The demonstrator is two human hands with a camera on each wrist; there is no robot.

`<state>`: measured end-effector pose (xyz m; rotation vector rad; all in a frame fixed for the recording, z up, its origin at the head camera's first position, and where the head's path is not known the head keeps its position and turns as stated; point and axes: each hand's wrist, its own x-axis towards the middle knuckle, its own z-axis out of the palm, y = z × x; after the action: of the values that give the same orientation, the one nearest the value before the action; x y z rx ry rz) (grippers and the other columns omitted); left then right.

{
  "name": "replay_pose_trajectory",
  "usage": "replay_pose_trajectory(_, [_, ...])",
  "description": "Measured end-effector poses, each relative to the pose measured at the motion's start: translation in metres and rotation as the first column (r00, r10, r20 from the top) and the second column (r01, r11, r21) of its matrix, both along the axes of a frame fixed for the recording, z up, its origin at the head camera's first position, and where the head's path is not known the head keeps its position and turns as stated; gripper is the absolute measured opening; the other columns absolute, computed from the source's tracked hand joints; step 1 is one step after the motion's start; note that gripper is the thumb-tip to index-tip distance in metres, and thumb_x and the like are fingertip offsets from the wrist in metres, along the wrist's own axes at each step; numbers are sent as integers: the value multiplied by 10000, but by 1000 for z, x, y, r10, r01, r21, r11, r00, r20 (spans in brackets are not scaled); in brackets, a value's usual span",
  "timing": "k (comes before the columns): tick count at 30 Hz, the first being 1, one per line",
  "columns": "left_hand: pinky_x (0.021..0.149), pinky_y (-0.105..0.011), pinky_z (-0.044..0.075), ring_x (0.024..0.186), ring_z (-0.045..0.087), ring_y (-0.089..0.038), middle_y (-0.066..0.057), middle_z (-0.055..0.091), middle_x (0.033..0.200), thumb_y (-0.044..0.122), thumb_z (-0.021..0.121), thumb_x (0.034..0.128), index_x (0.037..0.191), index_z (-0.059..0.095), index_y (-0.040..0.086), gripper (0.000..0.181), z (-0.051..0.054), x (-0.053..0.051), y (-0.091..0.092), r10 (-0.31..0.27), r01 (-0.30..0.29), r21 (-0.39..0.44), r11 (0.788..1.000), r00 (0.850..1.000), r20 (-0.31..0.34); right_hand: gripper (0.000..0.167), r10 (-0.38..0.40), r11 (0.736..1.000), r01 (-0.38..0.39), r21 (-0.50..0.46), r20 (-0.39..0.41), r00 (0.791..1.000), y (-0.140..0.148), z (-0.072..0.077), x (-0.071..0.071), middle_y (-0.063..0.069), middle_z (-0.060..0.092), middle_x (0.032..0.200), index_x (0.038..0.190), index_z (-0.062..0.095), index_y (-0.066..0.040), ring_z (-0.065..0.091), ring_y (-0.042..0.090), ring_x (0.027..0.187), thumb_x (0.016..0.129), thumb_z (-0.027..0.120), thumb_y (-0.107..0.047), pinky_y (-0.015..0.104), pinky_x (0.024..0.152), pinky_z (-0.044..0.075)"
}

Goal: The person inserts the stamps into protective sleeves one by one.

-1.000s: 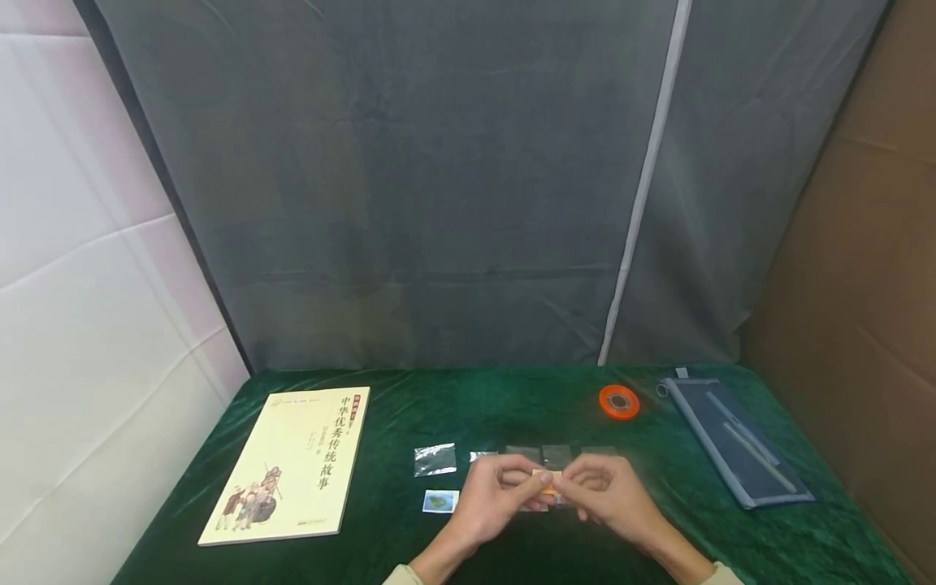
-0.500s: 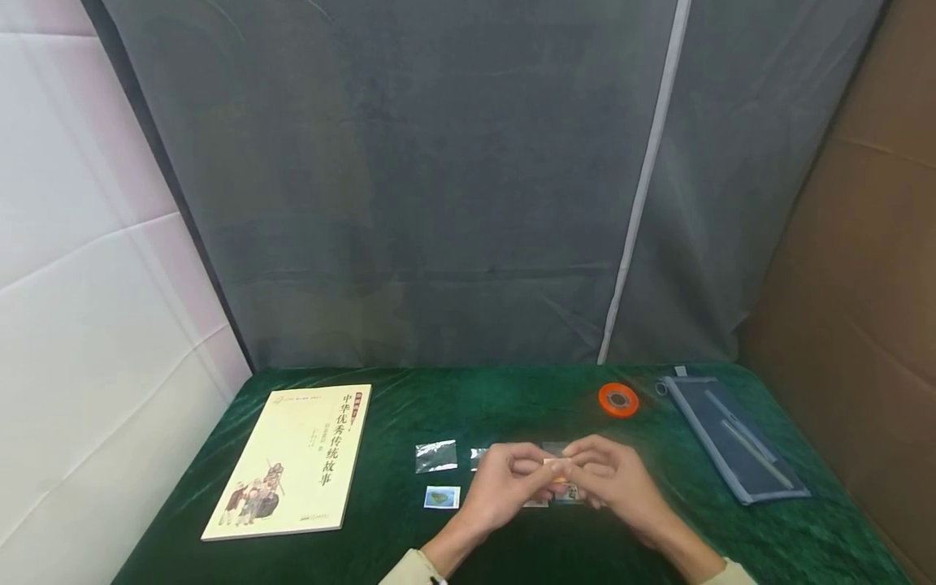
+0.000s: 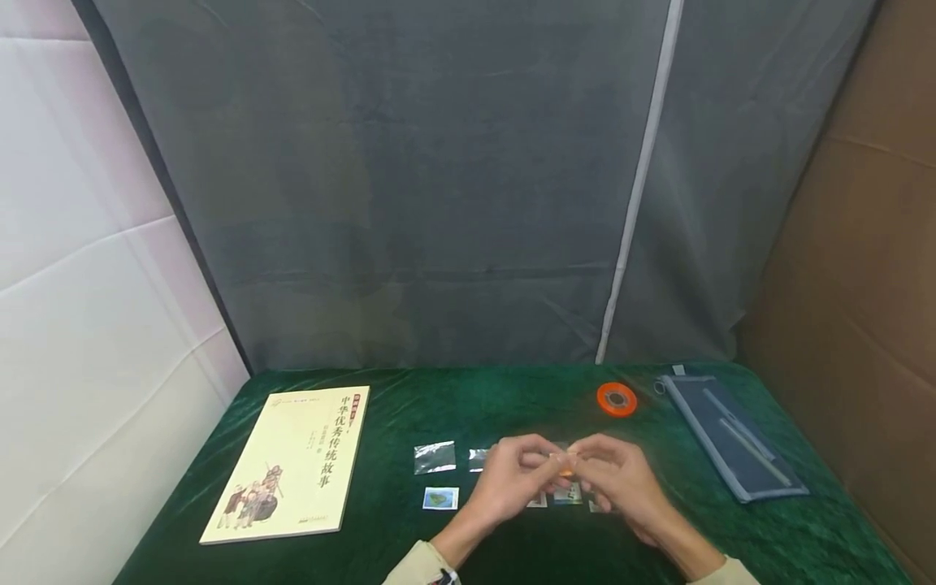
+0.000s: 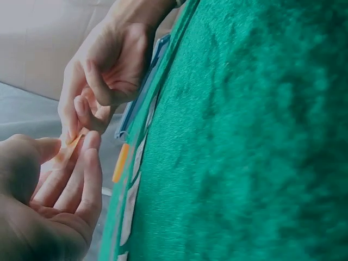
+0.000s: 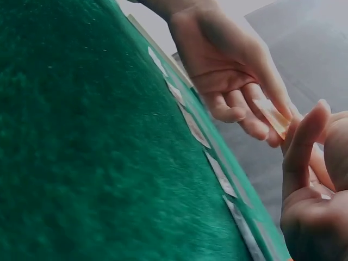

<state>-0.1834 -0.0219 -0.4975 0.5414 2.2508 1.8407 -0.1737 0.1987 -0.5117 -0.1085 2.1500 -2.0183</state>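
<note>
Both hands meet above the green cloth and pinch a small, thin orange stamp-like piece (image 5: pixel 272 117) between thumbs and fingertips. The left hand (image 3: pixel 508 479) grips it from the left, its fingers behind the piece in the right wrist view. From the other side the right hand (image 3: pixel 621 483) pinches its edge. Fingers cover part of the piece, so its print cannot be read. Under and behind the hands lie a few small stamps, one of them a blue-green stamp (image 3: pixel 567 494), partly hidden. Another stamp (image 3: pixel 441 498) with a green shape on blue lies left of the hands.
Small clear plastic sleeves, such as this sleeve (image 3: pixel 435 457), lie in a row behind the stamps. A cream book (image 3: pixel 292 463) lies at left. An orange tape roll (image 3: pixel 617 400) and a blue mesh pouch (image 3: pixel 734 439) with long slim items lie at right.
Both hands have shifted slightly to the right with the orange piece between them. More of the stamps below now shows. The things on the cloth stay where they were.
</note>
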Motion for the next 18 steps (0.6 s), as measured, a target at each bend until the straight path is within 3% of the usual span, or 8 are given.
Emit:
replay_pose_trajectory(5, [728,-220,608,869,799,-78,38,838,973,328,743,1038,1079,782,180,158,6,-4,6,14,-22,-77,997,994,-104,317,48,998,-48,45,-14,999,20,11,-3,80,662,795,1208,703,-24,491,86,483,1009,786,-256,220,446,442])
replay_pose_trajectory(8, [780,-200,600,867,749,-5,65,813,975,332,769,1021,1041,808,199,141,7,-6,16,7,-27,-137,990,989,-145,328,100,987,-96,130,-28,995,37,17,-6,113,693,881,1247,683,-41,547,104,541,1025,767,-268,250,501,487])
replay_pose_trajectory(14, [700,-186,584,793,723,29,76,823,938,279,808,990,1020,831,186,100,4,-8,51,-26,-6,-200,980,988,-154,260,175,928,-111,356,-155,972,75,19,-8,99,777,1080,1241,729,-104,740,227,851,1049,739,-279,338,753,587])
replay_pose_trajectory(18, [673,-166,563,752,684,54,104,804,909,242,796,996,1038,831,179,83,5,-6,75,-75,23,-299,954,984,-164,219,226,888,-143,437,-146,963,104,19,-9,63,784,1070,1196,754,-128,717,170,858,1050,735,-289,322,726,572])
